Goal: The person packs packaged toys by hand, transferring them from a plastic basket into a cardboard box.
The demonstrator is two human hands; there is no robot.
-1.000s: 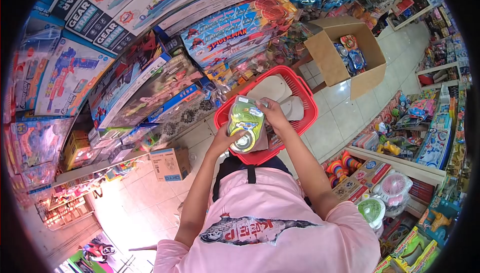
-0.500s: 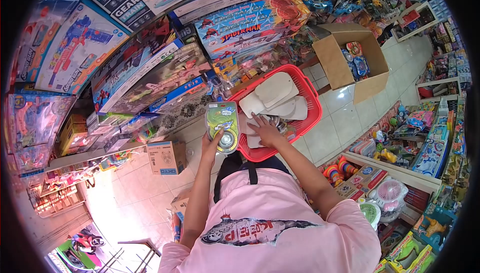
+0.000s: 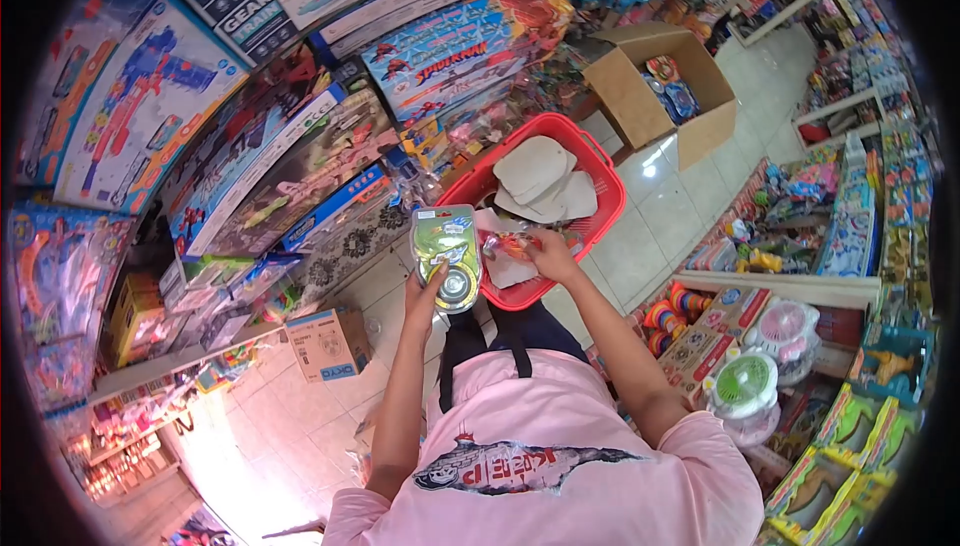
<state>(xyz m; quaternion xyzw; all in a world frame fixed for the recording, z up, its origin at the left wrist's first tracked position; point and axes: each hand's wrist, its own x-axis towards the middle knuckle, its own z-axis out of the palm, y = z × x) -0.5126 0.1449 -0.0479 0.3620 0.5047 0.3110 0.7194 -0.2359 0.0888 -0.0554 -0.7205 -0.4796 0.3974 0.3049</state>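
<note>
A green blister pack (image 3: pixel 446 236) with a round silver piece inside is in my left hand (image 3: pixel 426 291), its thumb over the front of the card. My right hand (image 3: pixel 545 254) is closed on a small clear packet (image 3: pixel 508 243) with red showing in it, above the near part of the red basket (image 3: pixel 609 229). Several white card-like sheets (image 3: pixel 540 174) lie in the far part of the basket. Other items under my right hand are partly hidden.
An open cardboard box (image 3: pixel 623 86) with packaged toys stands beyond the basket. Another carton (image 3: pixel 327 344) is on the tiled floor at left. Toy boxes (image 3: pixel 455 56) line the left and far side; shelves with toys and fans (image 3: pixel 741 383) are on the right.
My right hand has lifted from among the basket's contents and now has a red packet in its fingers. The white sheets have shifted. My left hand still has the green pack.
</note>
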